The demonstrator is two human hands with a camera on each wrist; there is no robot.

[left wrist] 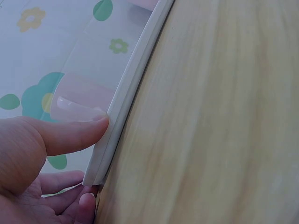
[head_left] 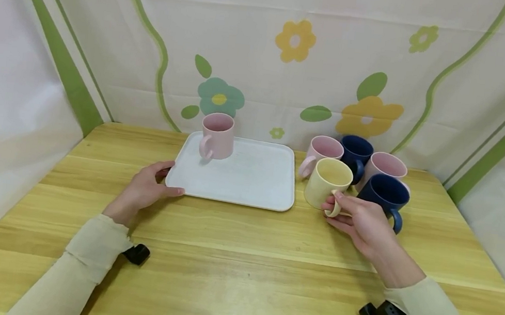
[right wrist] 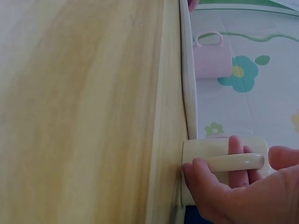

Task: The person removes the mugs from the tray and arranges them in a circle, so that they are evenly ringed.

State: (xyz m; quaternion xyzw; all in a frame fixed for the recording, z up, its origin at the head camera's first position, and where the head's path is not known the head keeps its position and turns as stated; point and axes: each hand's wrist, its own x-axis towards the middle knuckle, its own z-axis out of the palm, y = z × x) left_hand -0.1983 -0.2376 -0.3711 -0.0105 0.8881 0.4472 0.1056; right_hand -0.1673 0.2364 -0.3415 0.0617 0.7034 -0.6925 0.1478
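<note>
A white rectangular tray (head_left: 250, 178) lies on the wooden table, with a pink mug (head_left: 218, 140) upright near its back left. At the tray's front left corner my left hand (head_left: 148, 187) holds the rim, its thumb (left wrist: 79, 135) on the front edge and the other fingers around the side. My right hand (head_left: 366, 225) grips the handle of a pale yellow mug (head_left: 324, 186), just right of the tray. In the right wrist view, fingers (right wrist: 238, 177) pass through that handle. The yellow mug is upright, its base at the tabletop.
Behind and beside the yellow mug stand a pink mug (head_left: 326, 147), a dark blue mug (head_left: 357, 151), another pink mug (head_left: 384, 167) and another dark blue mug (head_left: 386, 193), close together. A flower-printed cloth (head_left: 255, 48) hangs behind the table (head_left: 238, 280).
</note>
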